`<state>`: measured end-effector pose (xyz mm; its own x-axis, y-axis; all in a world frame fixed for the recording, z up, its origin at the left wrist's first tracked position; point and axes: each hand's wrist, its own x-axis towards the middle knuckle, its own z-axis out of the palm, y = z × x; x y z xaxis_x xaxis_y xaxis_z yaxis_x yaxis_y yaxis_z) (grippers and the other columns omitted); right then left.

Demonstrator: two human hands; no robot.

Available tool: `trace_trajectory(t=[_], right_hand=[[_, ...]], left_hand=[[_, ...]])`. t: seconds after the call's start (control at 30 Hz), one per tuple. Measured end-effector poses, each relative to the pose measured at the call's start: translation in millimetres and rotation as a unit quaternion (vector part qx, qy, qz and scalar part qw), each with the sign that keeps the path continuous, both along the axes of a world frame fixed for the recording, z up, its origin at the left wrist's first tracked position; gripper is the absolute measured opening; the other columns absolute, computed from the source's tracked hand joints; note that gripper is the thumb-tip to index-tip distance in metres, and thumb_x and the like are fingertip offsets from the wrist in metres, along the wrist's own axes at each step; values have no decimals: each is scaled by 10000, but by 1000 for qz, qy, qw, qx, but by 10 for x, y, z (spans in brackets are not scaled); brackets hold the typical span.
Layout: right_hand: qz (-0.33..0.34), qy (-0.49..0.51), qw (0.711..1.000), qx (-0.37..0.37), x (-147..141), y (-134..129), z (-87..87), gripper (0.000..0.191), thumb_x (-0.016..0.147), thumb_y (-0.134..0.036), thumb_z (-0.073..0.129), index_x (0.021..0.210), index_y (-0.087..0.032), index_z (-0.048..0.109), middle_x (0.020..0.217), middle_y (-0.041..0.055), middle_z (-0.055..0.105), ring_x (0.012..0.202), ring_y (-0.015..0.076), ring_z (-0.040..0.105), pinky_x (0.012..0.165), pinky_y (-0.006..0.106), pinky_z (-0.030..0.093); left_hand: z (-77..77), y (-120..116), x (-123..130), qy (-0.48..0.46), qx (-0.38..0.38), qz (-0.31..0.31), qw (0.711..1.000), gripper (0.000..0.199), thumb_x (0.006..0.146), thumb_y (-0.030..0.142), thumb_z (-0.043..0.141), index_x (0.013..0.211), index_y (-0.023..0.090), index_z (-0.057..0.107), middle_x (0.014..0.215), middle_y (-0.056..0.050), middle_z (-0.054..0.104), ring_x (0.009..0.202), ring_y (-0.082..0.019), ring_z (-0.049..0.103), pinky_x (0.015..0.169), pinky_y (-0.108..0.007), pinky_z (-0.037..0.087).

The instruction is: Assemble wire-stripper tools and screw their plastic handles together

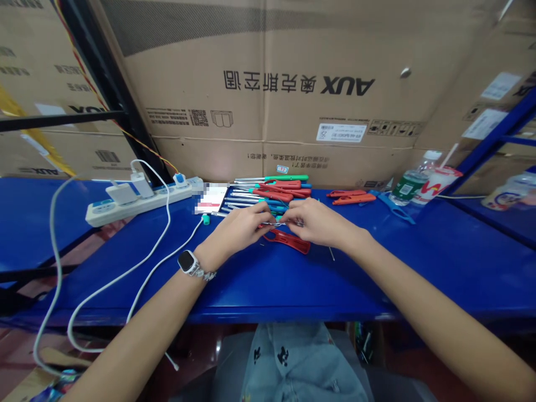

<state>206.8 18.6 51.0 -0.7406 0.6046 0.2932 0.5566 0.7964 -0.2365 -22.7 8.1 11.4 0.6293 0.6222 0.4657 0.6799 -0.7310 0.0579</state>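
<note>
My left hand (245,224), with a watch on its wrist, is closed in a pinch over the middle of the blue table. Facing it, my right hand (316,221) is pinched too, its fingertips close to the left ones. Between the fingertips shows a thin silvery part (277,224), too small and covered to name. Just below them lies a red plastic handle shell (291,240) with a loop at one end. Behind the hands is a pile of long-necked lighters (272,192) with red, green and blue handles and metal tubes, partly hidden by my fingers.
A white power strip (144,201) with plugs and cables stands left, near a phone-like flat thing (213,196). Orange and red shells (354,198) and a blue shell (393,207) lie right, by a bottle (408,184) and cup (438,183). A large carton (288,117) stands behind.
</note>
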Motion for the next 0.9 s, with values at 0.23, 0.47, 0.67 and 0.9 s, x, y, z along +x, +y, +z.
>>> trace_trajectory(t=[0.23, 0.47, 0.67, 0.9], right_hand=[[-19, 125, 992, -22, -28, 39, -281, 192, 904, -84, 641, 963, -179, 797, 836, 39, 728, 728, 144, 621, 704, 277, 445], [-11, 89, 996, -19, 33, 62, -258, 210, 906, -73, 627, 1001, -172, 786, 902, 52, 706, 717, 133, 589, 692, 275, 427], [23, 3, 998, -51, 49, 135, -37, 253, 835, -32, 649, 909, -215, 808, 883, 54, 729, 751, 174, 628, 681, 298, 427], [23, 35, 998, -35, -46, 68, -2, 184, 860, -72, 647, 863, -185, 793, 839, 69, 734, 736, 179, 629, 677, 306, 433]], left_hand=[[-14, -1, 3, -12, -6, 20, 1000, 159, 1009, 286, 598, 1061, 193, 717, 1087, -73, 677, 877, -194, 691, 688, -288, 531], [1, 18, -21, -1, -15, 14, 1000, 150, 998, 269, 604, 1036, 204, 734, 1041, -63, 680, 829, -181, 687, 675, -283, 521], [-6, 3, -2, 18, 3, -13, 1000, 164, 1010, 283, 598, 1053, 222, 744, 1019, -49, 686, 734, -152, 668, 589, -254, 458], [4, 13, -11, -3, -25, -9, 1000, 152, 1007, 261, 590, 1051, 189, 717, 1041, -72, 675, 849, -192, 686, 733, -307, 545]])
